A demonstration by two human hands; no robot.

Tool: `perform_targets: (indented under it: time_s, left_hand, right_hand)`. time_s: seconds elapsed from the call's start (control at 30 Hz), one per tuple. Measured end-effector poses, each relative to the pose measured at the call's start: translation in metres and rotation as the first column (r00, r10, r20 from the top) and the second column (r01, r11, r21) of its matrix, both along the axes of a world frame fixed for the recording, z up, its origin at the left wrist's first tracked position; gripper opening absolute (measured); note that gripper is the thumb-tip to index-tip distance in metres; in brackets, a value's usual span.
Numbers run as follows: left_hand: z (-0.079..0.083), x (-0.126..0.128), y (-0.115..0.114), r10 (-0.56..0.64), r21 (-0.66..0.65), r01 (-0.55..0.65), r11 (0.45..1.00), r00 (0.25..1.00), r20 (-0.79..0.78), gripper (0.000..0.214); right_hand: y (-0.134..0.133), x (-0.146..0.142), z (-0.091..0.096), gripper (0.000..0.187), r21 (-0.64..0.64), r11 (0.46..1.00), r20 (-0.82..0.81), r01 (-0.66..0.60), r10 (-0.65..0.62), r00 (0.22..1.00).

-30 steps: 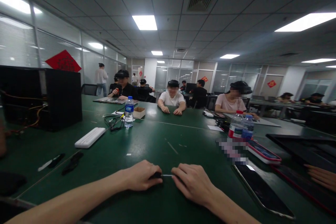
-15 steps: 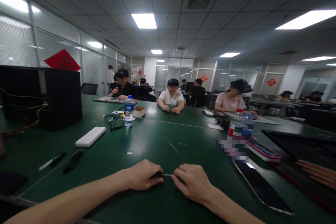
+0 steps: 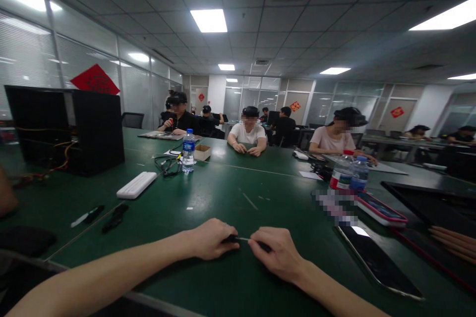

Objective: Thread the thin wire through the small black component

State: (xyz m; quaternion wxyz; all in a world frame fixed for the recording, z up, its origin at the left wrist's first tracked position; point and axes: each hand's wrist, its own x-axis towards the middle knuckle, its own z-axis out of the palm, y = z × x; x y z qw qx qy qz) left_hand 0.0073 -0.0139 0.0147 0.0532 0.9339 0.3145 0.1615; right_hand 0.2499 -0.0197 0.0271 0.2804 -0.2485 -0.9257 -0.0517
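Observation:
Both my hands rest on the green table (image 3: pixel 230 198) close to its near edge. My left hand (image 3: pixel 210 240) is closed in a pinch on the dark end of a small thin tool (image 3: pixel 241 240). My right hand (image 3: pixel 277 253) is closed on the other end of that tool, and a short light metal piece shows between the two hands. The hands nearly touch. What the tool is I cannot make out.
A dark phone (image 3: pixel 375 260) and a red-cased phone (image 3: pixel 381 208) lie to my right, with another person's fingers (image 3: pixel 451 240) and water bottles (image 3: pixel 344 173) beyond. To the left are a white case (image 3: pixel 136 184), black tools (image 3: pixel 115 217), a black computer case (image 3: pixel 67 129). People sit across the table.
My hands stay pinched on the tool in the same spot. The view has shifted a little to the left and downward. The neighbour's fingers at right have drawn back slightly.

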Motion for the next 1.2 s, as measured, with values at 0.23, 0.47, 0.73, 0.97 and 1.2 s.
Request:
perform_targets:
  time_s: [0.23, 0.47, 0.73, 0.97, 1.2]
  left_hand:
    - [-0.006, -0.003, 0.008, 0.068, -0.054, -0.061, 0.997, 0.989, 0.13, 0.029]
    - [-0.003, -0.004, 0.006, 0.072, -0.089, -0.059, 0.994, 0.985, 0.155, 0.028]
    - [-0.005, -0.004, 0.006, 0.079, -0.08, -0.07, 0.994, 0.99, 0.117, 0.03]
    - [-0.004, -0.003, 0.003, 0.088, -0.069, -0.081, 0.994, 0.991, 0.102, 0.03]
    - [-0.006, -0.007, 0.0, 0.014, -0.12, 0.008, 0.993, 0.983, 0.182, 0.029]
  right_hand:
    - [0.01, 0.007, 0.007, 0.036, 0.035, 0.999, 0.013, -0.029, 0.028, 1.0]
    - [0.021, 0.016, 0.009, 0.036, 0.066, 0.994, 0.182, 0.091, -0.101, 0.978]
    - [0.017, 0.014, 0.008, 0.037, 0.073, 0.99, 0.233, 0.117, -0.131, 0.964]
    - [0.01, 0.008, 0.008, 0.038, 0.149, 0.978, 0.259, 0.146, -0.181, 0.949]
    - [0.008, 0.009, 0.002, 0.034, 0.166, 0.975, 0.149, 0.149, -0.174, 0.973]
